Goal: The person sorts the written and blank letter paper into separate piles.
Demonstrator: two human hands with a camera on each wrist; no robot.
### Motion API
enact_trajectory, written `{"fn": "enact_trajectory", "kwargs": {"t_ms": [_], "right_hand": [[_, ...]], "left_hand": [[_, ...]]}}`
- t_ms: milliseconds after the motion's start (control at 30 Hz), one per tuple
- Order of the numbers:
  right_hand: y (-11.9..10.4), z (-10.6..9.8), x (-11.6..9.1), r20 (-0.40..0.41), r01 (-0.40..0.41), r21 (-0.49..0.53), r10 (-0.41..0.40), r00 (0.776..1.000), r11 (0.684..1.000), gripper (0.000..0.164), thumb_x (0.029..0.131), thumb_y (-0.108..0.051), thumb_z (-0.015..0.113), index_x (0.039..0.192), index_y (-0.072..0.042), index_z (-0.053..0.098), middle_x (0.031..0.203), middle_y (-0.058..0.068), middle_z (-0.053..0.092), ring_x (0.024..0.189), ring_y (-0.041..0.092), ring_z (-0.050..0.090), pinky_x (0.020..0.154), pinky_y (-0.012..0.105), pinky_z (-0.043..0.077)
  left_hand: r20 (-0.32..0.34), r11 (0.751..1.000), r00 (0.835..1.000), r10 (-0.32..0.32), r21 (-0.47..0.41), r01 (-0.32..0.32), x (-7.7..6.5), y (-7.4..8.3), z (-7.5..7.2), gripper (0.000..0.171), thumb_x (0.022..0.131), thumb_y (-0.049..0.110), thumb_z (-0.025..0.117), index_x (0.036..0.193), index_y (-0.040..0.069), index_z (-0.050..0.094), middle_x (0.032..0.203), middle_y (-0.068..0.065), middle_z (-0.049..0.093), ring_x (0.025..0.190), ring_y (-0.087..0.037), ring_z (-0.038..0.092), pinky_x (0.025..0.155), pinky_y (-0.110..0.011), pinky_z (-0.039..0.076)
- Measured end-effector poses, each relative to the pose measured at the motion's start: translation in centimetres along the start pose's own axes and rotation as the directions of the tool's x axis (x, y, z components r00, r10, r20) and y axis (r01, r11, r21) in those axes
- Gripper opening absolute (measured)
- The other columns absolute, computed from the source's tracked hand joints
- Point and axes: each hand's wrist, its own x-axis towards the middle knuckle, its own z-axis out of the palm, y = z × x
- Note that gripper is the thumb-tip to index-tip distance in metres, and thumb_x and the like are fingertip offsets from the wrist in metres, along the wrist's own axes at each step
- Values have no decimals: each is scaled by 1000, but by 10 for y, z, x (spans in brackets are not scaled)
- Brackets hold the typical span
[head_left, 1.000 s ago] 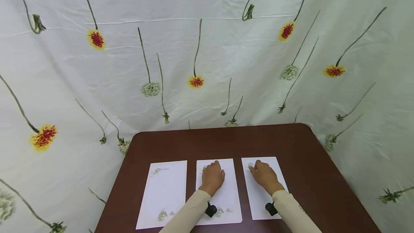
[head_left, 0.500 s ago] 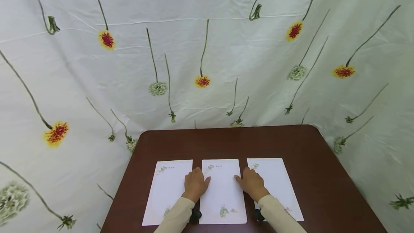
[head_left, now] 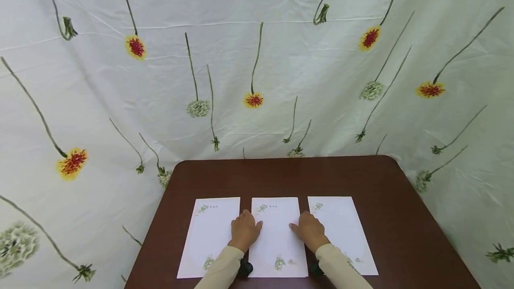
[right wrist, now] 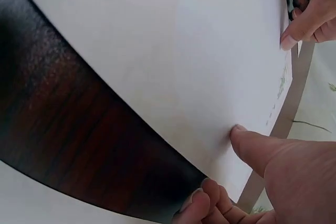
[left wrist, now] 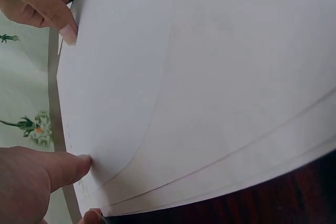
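Several white sheets of paper [head_left: 277, 237] with pale green printed sprigs lie stacked in the middle, their layered edges showing in the left wrist view. My left hand [head_left: 245, 230] holds the stack's left edge, its thumb [left wrist: 73, 167] flat on top and curled fingers at the side. On the opposite edge my right hand [head_left: 310, 231] pinches likewise, with the thumb [right wrist: 252, 145] pressing the top sheet and the fingers [right wrist: 210, 203] bent at the edge. The undersides of the fingers are hidden.
Similar printed papers lie to the left [head_left: 210, 229] and right [head_left: 341, 229] of the stack, a narrow strip of table between. The dark brown table [head_left: 277, 175] has rounded far corners. Behind it hangs a white flowered cloth [head_left: 225, 3].
My left hand has moved from on top of the middle paper to its left edge. My right hand has left the right paper for the middle one's right edge. The head view has shifted slightly.
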Motion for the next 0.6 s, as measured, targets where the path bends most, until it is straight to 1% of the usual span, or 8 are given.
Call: {"fn": "enact_trajectory", "kwargs": {"t_ms": [100,200,267,367,433,500,600], "right_hand": [[1,-1,1,24,-20,21,20,1000,1000,57,87,-34,78,108,14,56,78,19,62,66,31,64,59,47,53],[2,-4,2,44,-23,44,21,999,999,53,88,-31,78,107,13,55,79,19,62,68,32,65,60,46,53],[4,-5,2,55,-13,69,9,998,998,48,89,-29,76,104,11,54,78,19,61,68,31,64,60,46,52],[6,-8,2,65,24,126,-32,997,992,36,92,-24,73,96,6,53,75,14,58,65,27,61,59,42,50],[9,-9,3,61,60,184,-72,996,981,29,93,-19,72,89,1,51,71,10,55,62,23,57,59,39,49],[12,-10,3,59,84,240,-101,993,967,27,94,-15,71,84,-3,49,69,6,52,61,20,54,58,37,47],[16,-11,3,62,93,314,-118,991,945,25,93,-12,71,83,-4,49,70,5,52,62,18,54,59,35,46]], "left_hand": [[2,1000,1000,-3,-8,3,-1,-1,2,49,85,29,79,102,-11,55,84,-19,60,85,-39,62,77,-52,43],[-3,1000,1000,-6,-17,6,0,-1,4,49,85,28,79,102,-11,55,84,-19,60,85,-39,62,77,-52,43],[-4,1000,1000,-7,-17,7,0,-1,5,49,85,28,79,103,-11,55,85,-19,60,86,-39,62,78,-52,43],[-3,1000,1000,-5,-14,5,0,-2,4,50,85,28,79,104,-11,55,86,-20,61,87,-39,62,79,-52,44],[-1,1000,1000,-5,-19,5,0,-2,4,50,85,28,80,104,-11,55,86,-20,60,87,-39,62,80,-53,44],[-2,1000,1000,-4,-24,4,0,-2,3,49,85,28,80,102,-10,55,85,-19,60,87,-39,62,79,-52,44],[-8,999,1000,1,-35,-2,0,-1,1,47,85,27,80,101,-9,55,84,-19,60,86,-39,62,79,-52,44]]}}
